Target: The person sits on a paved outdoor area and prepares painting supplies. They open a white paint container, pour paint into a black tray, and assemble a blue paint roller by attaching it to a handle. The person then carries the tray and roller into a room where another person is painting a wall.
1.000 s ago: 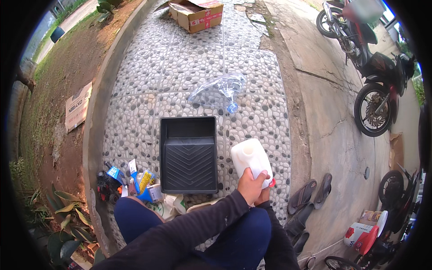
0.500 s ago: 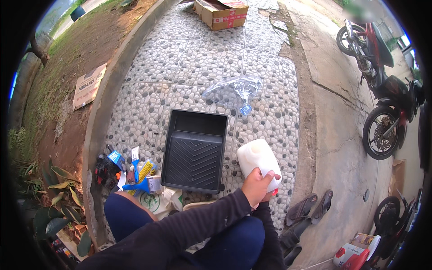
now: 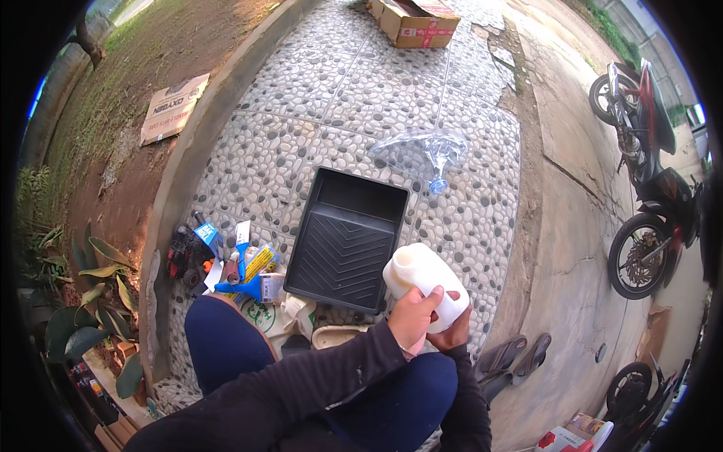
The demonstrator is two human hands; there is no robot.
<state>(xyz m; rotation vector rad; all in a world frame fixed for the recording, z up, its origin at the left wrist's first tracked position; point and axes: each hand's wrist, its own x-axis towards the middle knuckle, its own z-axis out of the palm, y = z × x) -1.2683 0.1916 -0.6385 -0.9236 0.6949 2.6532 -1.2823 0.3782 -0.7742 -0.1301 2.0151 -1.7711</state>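
Both of my hands are on a white plastic jug [image 3: 431, 273], tilted so its round mouth points toward the paint tray. My left hand [image 3: 413, 315] is closed round the handle side. My right hand [image 3: 455, 327] wraps the jug's lower end, some of its fingers hidden behind it. A black paint tray [image 3: 343, 245] with a ribbed slope lies left of the jug, its well at the far end. The tray's lower right corner is close to the jug. No liquid shows in the tray.
Blue-handled paintbrushes [image 3: 252, 287] and other tools lie by my left knee. A cut clear plastic bottle [image 3: 437, 162] lies beyond the tray. Farther off sits a cardboard box [image 3: 418, 26]. Sandals [image 3: 501, 358] and a parked motorcycle [image 3: 651, 226] are on the right; a low curb [image 3: 177, 173] runs along the left.
The jug has turned and come left toward the tray, its mouth now nearer the tray's edge. My right hand has come into view at its lower end. The whole view has shifted.
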